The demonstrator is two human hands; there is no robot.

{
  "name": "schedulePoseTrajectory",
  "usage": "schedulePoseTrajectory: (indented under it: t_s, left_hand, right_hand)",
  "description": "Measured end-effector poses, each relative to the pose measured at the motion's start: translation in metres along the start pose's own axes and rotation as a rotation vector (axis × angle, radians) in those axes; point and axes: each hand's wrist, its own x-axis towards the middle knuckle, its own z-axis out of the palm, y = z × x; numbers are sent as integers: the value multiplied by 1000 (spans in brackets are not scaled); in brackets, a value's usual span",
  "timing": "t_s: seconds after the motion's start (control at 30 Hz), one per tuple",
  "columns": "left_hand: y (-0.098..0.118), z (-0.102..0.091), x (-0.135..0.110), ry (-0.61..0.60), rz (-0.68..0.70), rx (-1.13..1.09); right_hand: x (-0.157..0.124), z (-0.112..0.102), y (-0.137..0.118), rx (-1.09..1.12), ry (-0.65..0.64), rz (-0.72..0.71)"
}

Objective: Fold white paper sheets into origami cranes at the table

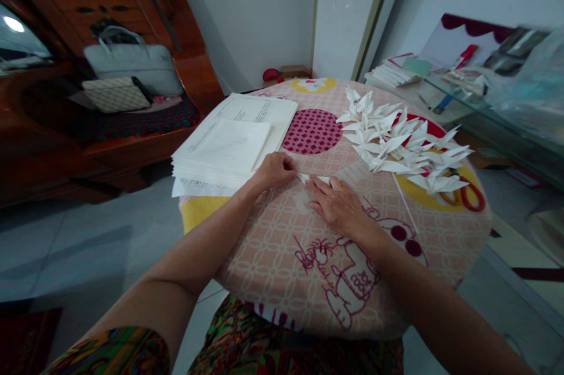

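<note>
On the cloth-covered round table (273, 269), a small folded piece of white paper (302, 177) lies between my two hands. My left hand (275, 170) is closed, pinching the paper's left end between thumb and fingers. Stretched over its right part are the fingers of my right hand (337, 204), lying flat and pressing it down; they cover much of it. A stack of printed white sheets (233, 110) is just beyond my left hand, with smaller blank paper (229, 143) on top. To the right sits a cluster of folded white paper cranes (396, 137).
Scissors with red and orange handles (472, 194) lie partly under the cranes at the right edge. A thin white stick (405, 201) is near my right wrist. A glass-topped table (497, 113) stands at right, a wooden chair (198, 78) with bags at left.
</note>
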Motion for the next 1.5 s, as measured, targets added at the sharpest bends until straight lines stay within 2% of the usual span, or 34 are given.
schedulePoseTrajectory:
  t_s: [0.5, 0.63, 0.73, 0.87, 1.03, 1.17, 1.33, 1.5]
  left_hand:
    - [10, 13, -2, 59, -37, 239]
    - [12, 10, 0, 38, -65, 265]
    - [7, 3, 3, -2, -76, 240]
    - [0, -4, 3, 1, -22, 89]
    - [6, 4, 0, 65, 82, -53]
    - [14, 12, 2, 0, 113, -40]
    - [14, 12, 8, -79, 145, -25]
    - [11, 11, 10, -62, 138, -12]
  right_hand:
    - [0, -2, 1, 2, -23, 0]
    - [0, -2, -2, -19, -20, -1]
    - [0, -2, -3, -22, -15, 3]
    - [0, 0, -3, -10, 1, -7]
    - [1, 1, -3, 4, 16, -5]
    - [1, -1, -3, 13, 7, 1]
    - [2, -3, -3, 17, -2, 0]
    - [0, -2, -1, 30, 11, -4]
